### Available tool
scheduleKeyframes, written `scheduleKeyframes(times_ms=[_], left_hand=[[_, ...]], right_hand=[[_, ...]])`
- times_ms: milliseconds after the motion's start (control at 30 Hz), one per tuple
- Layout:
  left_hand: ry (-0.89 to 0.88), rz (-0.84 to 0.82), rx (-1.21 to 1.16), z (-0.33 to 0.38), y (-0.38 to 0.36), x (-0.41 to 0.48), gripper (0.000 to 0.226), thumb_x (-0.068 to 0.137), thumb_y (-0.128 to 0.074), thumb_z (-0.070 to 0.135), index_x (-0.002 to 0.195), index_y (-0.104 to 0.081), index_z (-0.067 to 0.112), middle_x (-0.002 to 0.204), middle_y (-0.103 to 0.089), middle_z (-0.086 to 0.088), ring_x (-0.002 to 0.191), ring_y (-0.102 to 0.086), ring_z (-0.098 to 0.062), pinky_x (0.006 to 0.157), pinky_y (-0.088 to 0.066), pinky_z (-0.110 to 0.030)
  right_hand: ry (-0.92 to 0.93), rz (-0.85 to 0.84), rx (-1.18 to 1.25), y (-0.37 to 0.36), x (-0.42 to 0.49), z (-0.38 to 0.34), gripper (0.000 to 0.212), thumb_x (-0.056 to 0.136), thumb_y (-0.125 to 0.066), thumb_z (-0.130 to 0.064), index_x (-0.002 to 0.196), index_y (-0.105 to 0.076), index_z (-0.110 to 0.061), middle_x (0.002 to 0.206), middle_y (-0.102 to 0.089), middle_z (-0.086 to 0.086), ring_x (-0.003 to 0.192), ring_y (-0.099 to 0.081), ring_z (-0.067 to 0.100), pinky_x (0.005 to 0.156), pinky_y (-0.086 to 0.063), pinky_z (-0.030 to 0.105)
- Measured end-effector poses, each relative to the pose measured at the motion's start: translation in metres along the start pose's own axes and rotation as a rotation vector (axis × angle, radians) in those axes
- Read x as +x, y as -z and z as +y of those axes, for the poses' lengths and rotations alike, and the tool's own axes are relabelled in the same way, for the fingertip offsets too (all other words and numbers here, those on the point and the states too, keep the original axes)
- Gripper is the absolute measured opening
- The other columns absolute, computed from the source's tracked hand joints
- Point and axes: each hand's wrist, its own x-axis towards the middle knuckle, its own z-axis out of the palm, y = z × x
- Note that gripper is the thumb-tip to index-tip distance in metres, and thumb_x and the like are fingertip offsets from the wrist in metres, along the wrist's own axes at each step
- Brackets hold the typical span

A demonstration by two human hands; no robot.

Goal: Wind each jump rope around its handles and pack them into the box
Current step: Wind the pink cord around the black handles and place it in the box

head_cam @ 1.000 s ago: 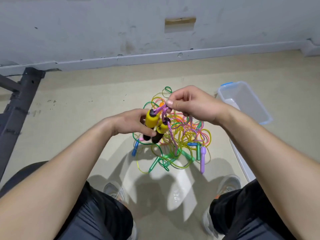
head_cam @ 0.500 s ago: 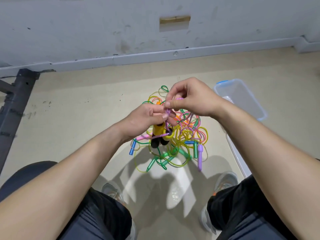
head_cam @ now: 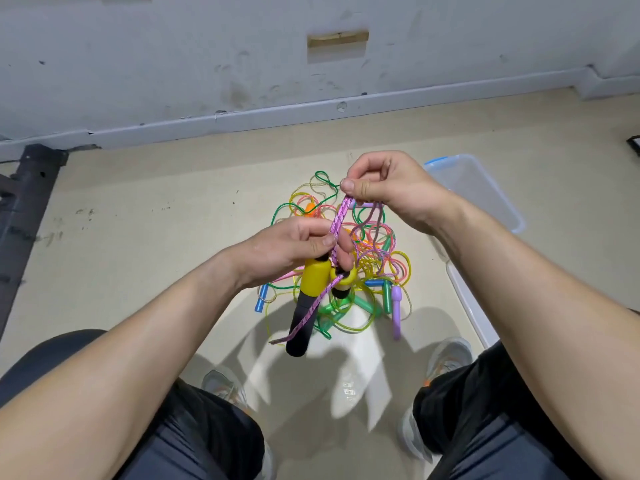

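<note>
Purple rope (head_cam: 337, 220) stretches from pinching right hand (head_cam: 391, 188) down to left hand (head_cam: 287, 247) (gripping yellow handles (head_cam: 313, 278)).

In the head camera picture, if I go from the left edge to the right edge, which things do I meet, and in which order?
Dark metal frame → left hand, gripping the yellow handles → right hand, pinching the purple rope → clear plastic box.

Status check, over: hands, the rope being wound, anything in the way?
Left hand grips the yellow-black handles. Right hand pinches the purple rope, taut between hands. Box open, right of the tangled pile; nothing blocking.
</note>
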Motion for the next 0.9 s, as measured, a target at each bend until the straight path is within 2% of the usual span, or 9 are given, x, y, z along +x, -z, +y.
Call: scheduleKeyframes(times_ms=[167,233,267,367,467,633,733,833,900], left_hand=[[-0.019,-0.049,-0.153,0.003,-0.007,0.0,0.021,0.091,-0.067,0.033,0.097,-0.068,0.013,0.091,-0.073,-0.008,0.092,-0.067,-0.023,0.086,-0.054,-0.031],[-0.045,0.042,-0.224,0.005,-0.005,-0.002,0.017,0.093,-0.067,0.029,0.095,-0.066,0.012,0.083,-0.072,-0.004,0.092,-0.068,-0.022,0.083,-0.056,-0.03],[-0.057,0.101,-0.247,0.006,-0.004,-0.002,0.014,0.097,-0.06,0.022,0.096,-0.062,0.008,0.079,-0.071,-0.002,0.095,-0.07,-0.022,0.083,-0.057,-0.031],[-0.095,0.231,-0.317,0.007,-0.001,-0.003,0.012,0.101,-0.047,0.011,0.098,-0.056,0.005,0.078,-0.069,-0.002,0.101,-0.069,-0.025,0.087,-0.057,-0.032],[-0.075,0.331,-0.378,0.006,0.003,-0.003,0.019,0.103,-0.039,0.006,0.098,-0.057,0.005,0.08,-0.068,-0.003,0.086,-0.068,-0.019,0.078,-0.055,-0.028],[-0.076,0.56,-0.477,0.006,0.012,0.0,0.02,0.105,-0.04,0.004,0.098,-0.059,0.002,0.08,-0.071,-0.002,0.084,-0.066,-0.017,0.077,-0.056,-0.027],[-0.091,0.661,-0.558,0.005,0.016,0.003,0.019,0.105,-0.04,0.004,0.102,-0.058,0.002,0.083,-0.074,-0.007,0.088,-0.07,-0.021,0.079,-0.056,-0.032],[-0.097,0.747,-0.599,0.003,0.015,0.006,0.02,0.106,-0.038,0.004,0.107,-0.058,0.001,0.09,-0.077,-0.009,0.09,-0.073,-0.021,0.079,-0.058,-0.032],[-0.1,0.797,-0.604,0.002,0.017,0.007,0.02,0.106,-0.039,0.004,0.109,-0.059,0.003,0.096,-0.077,-0.009,0.09,-0.074,-0.019,0.081,-0.058,-0.033]], right_hand=[[-0.005,0.065,0.126,0.001,0.003,0.006,0.015,0.074,-0.083,-0.017,0.074,-0.068,-0.016,0.056,-0.065,-0.004,0.051,-0.054,0.006,0.058,-0.035,0.025],[-0.015,0.125,0.145,0.002,0.003,0.01,0.015,0.079,-0.081,-0.014,0.076,-0.066,-0.013,0.055,-0.064,-0.004,0.05,-0.053,0.006,0.06,-0.036,0.028],[-0.025,0.148,0.138,0.001,0.003,0.012,0.013,0.082,-0.077,-0.011,0.077,-0.065,-0.011,0.055,-0.064,-0.005,0.05,-0.052,0.006,0.061,-0.037,0.029],[-0.084,0.125,0.068,-0.006,-0.002,0.023,0.013,0.09,-0.071,-0.009,0.079,-0.064,-0.011,0.055,-0.06,-0.003,0.05,-0.048,0.01,0.053,-0.038,0.024],[-0.159,0.052,-0.063,-0.017,-0.01,0.034,0.015,0.096,-0.066,-0.013,0.082,-0.061,-0.013,0.057,-0.058,-0.002,0.048,-0.044,0.016,0.045,-0.037,0.021],[-0.208,0.058,-0.163,-0.028,-0.017,0.044,0.014,0.098,-0.063,-0.016,0.085,-0.06,-0.018,0.056,-0.054,-0.004,0.051,-0.044,0.017,0.051,-0.04,0.026],[-0.222,0.055,-0.152,-0.042,-0.021,0.043,0.014,0.101,-0.058,-0.017,0.087,-0.056,-0.018,0.057,-0.05,-0.002,0.043,-0.042,0.015,0.044,-0.04,0.026],[-0.213,0.132,-0.186,-0.06,-0.024,0.042,0.007,0.101,-0.055,-0.019,0.094,-0.057,-0.019,0.065,-0.056,0.004,0.043,-0.049,0.021,0.038,-0.041,0.028],[-0.192,0.152,-0.234,-0.069,-0.025,0.045,0.006,0.102,-0.053,-0.021,0.1,-0.059,-0.021,0.066,-0.06,0.003,0.045,-0.053,0.021,0.043,-0.045,0.028]])
